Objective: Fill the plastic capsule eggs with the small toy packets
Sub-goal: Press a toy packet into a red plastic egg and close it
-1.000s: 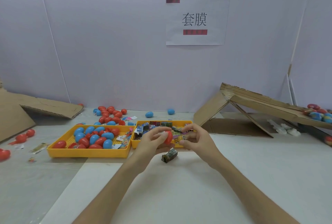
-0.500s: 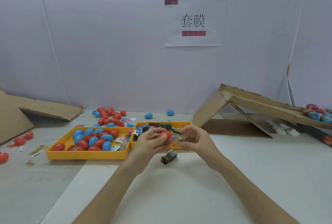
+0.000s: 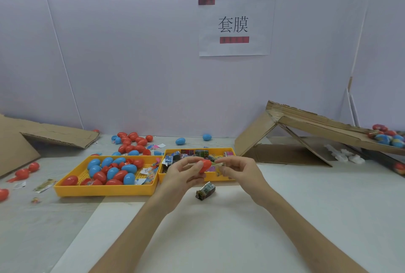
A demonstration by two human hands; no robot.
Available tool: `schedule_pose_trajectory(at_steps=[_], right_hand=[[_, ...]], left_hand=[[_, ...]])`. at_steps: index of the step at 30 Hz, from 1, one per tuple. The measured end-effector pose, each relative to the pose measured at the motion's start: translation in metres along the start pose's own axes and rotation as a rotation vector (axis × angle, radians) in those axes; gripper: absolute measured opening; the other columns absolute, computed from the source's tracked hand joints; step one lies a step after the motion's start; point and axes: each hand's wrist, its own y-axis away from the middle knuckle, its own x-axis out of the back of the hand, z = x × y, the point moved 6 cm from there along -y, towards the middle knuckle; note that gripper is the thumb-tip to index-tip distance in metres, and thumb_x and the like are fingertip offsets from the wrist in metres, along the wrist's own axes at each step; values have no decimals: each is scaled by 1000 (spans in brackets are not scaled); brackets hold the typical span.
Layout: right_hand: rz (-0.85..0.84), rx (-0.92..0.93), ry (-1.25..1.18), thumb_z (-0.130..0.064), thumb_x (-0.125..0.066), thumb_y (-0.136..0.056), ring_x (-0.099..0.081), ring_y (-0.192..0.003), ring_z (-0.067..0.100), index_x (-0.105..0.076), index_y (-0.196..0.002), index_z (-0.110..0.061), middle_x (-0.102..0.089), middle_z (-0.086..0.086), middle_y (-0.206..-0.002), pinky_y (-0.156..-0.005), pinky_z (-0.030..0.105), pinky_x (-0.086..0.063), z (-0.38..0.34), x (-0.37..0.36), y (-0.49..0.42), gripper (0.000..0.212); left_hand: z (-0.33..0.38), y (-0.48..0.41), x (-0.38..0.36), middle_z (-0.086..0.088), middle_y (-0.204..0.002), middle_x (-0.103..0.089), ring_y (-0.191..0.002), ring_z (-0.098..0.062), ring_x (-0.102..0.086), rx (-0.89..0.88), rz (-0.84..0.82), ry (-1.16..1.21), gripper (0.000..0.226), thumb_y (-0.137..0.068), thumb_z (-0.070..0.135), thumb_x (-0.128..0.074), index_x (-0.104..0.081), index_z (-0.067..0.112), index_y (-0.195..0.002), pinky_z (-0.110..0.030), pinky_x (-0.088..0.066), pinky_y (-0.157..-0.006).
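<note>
My left hand (image 3: 183,174) grips a red egg (image 3: 205,165) — my right hand (image 3: 240,171) pinches a small packet (image 3: 220,164) just beside it.

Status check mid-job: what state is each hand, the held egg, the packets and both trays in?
left hand, grips the red egg
red egg, held off the table; open or closed unclear
right hand, pinches a small packet beside the egg
left tray, holds red and blue eggs
right tray, holds packets
loose packet, lies on the table, untouched
</note>
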Motion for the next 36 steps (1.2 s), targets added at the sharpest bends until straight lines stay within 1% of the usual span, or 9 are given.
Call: schedule_pose_trajectory(at_steps=[4, 9, 12, 14, 18, 22, 26, 33, 36], right_hand=[[17, 20, -3, -7, -75, -88, -64, -81, 10, -78, -101, -28, -64, -8, -71, -79, 23, -50, 2, 4, -2, 25], [18, 17, -75, 4, -72, -85, -66, -73, 15, -77, -102, -25, -73, 7, -82, -75, 26, -52, 2, 5, -2, 34], [6, 1, -71, 4, -72, -86, -67, -81, 12, -76, -106, -17, -75, 12, -87, -79, 25, -52, 3, 3, -2, 30], [10, -9, -89, 4, -73, -85, -67, -84, 12, -76, -107, -14, -76, 16, -90, -77, 23, -52, 3, 4, -1, 28], [30, -8, -98, -2, -73, -88, -67, -71, 13, -77, -103, -18, -78, 5, -91, -68, 23, -53, 1, 6, -1, 22], [46, -15, -97, -5, -72, -90, -69, -79, 7, -77, -100, -23, -78, -2, -90, -69, 22, -50, 1, 7, -1, 22], [37, -23, -113, -3, -70, -91, -73, -85, 16, -76, -102, -18, -78, 5, -94, -73, 25, -53, 2, 6, -1, 19], [24, -48, -153, 0, -66, -93, -75, -78, 22, -74, -101, -13, -77, 7, -87, -70, 24, -54, 5, 4, -2, 17], [37, -37, -119, -2, -69, -91, -72, -81, 17, -76, -99, -16, -78, 5, -89, -75, 27, -52, 4, 5, -2, 17]], left_hand=[[-1, -1, -1, 0, -93, -77, -84, -17, -73, 1, -7, -6, 35, -83, 30, -73, -72, 14, -114, -26, -58, -76], [-1, -1, -1, -1, -93, -77, -83, -17, -72, -8, -33, -7, 35, -84, 28, -74, -72, 11, -114, -26, -59, -77], [-1, 0, -2, -3, -93, -77, -83, -17, -72, -7, -38, -10, 35, -83, 26, -74, -71, 10, -113, -27, -59, -76], [-2, 0, -2, -3, -92, -77, -83, -17, -72, -8, -35, -21, 35, -82, 26, -74, -71, 10, -113, -27, -59, -76], [-2, 0, -3, -2, -91, -77, -81, -18, -72, -16, -28, -48, 38, -81, 26, -74, -70, 8, -114, -26, -59, -75], [-2, -1, -4, -2, -92, -77, -83, -20, -73, -18, -19, -97, 37, -80, 27, -75, -71, 10, -113, -27, -59, -76], [-4, -2, -3, 0, -91, -77, -84, -20, -73, -6, -7, -125, 26, -88, 21, -73, -71, 11, -112, -27, -59, -76], [-5, -2, -2, 0, -88, -77, -82, -20, -73, -3, 11, -119, 23, -91, 18, -71, -71, 9, -112, -28, -60, -77], [-5, -2, -2, -2, -90, -76, -84, -21, -72, 2, 10, -111, 22, -91, 18, -71, -72, 9, -112, -29, -60, -79]])
